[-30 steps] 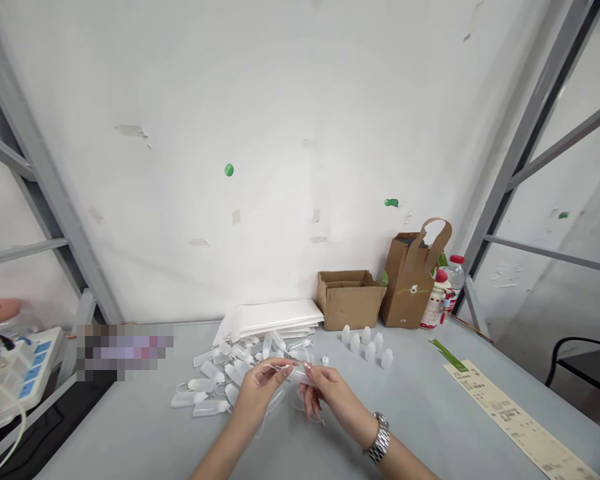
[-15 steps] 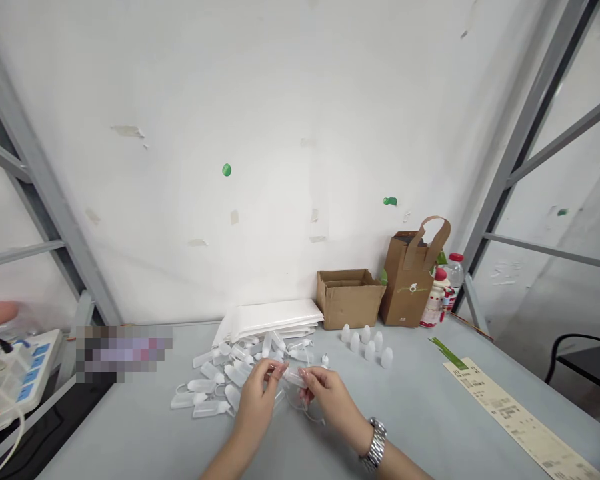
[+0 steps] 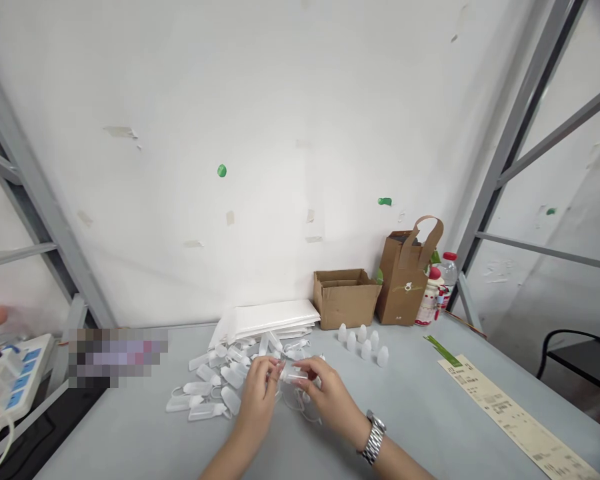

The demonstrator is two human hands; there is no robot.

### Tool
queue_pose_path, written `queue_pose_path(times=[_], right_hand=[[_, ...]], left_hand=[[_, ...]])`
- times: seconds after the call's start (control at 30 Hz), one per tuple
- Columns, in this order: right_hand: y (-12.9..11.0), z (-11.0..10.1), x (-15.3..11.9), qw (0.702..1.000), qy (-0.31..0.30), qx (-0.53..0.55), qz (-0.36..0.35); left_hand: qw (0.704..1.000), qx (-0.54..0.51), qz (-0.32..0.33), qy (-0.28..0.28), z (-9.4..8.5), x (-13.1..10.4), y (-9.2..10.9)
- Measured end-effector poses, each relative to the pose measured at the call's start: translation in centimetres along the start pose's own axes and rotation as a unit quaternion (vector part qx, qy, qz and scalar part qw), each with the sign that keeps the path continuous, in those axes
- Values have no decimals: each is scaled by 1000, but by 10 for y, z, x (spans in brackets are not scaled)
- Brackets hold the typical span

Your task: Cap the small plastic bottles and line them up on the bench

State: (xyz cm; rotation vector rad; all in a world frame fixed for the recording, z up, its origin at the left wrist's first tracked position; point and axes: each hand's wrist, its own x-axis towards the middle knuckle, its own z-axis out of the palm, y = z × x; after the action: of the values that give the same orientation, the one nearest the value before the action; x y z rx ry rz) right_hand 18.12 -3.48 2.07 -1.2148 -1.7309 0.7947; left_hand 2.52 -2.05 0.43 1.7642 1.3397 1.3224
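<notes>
Between my two hands lies a small translucent squeeze bottle (image 3: 295, 377), held roughly level above the table. My right hand (image 3: 330, 395), with a metal watch on its wrist, pinches the bottle's body between thumb and fingers. The fingertips of my left hand (image 3: 259, 390) are closed at the bottle's narrow left end; fingers partly hide that end. A pile of similar bottles (image 3: 207, 410), some with looped straps, spreads to the left and behind my hands. To the right, several frosted white caps (image 3: 366, 349) stand upright on the table.
White flat envelopes (image 3: 275, 317) are stacked by the wall behind the pile. An open cardboard box (image 3: 347, 305), a brown paper bag (image 3: 403, 287) and a red-capped bottle (image 3: 449, 270) stand at the back right. A long printed paper strip (image 3: 510, 413) lies on the right.
The small bottle has turned to lie more level, and my right fingers have shifted their hold along it. My left fingertips stay at its left end. The view has moved slightly.
</notes>
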Motion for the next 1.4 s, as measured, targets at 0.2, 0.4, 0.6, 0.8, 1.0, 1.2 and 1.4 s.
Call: queue_pose_path(times=[0.2, 0.4, 0.6, 0.8, 1.0, 1.2, 1.4], right_hand=[[0, -7, -1, 976, -33, -191, -95], [11, -19, 4, 922, 5, -348, -170], [23, -45, 13, 922, 47, -352, -155], [10, -39, 10, 934, 20, -295, -199], [5, -29, 5, 927, 14, -290, -236], [11, -37, 11, 877, -15, -381, -292], [19, -69, 17, 865, 17, -416, -282]], left_hand=[[998, 54, 34, 2, 4, 1, -8], [990, 134, 48, 5, 7, 5, -15], [972, 202, 106, -52, 10, 1, -15], [985, 145, 82, -49, 5, -1, 1], [992, 87, 63, -66, 7, -1, 6], [993, 57, 23, -99, 6, 3, 4], [978, 145, 98, -110, 1, 2, 8]])
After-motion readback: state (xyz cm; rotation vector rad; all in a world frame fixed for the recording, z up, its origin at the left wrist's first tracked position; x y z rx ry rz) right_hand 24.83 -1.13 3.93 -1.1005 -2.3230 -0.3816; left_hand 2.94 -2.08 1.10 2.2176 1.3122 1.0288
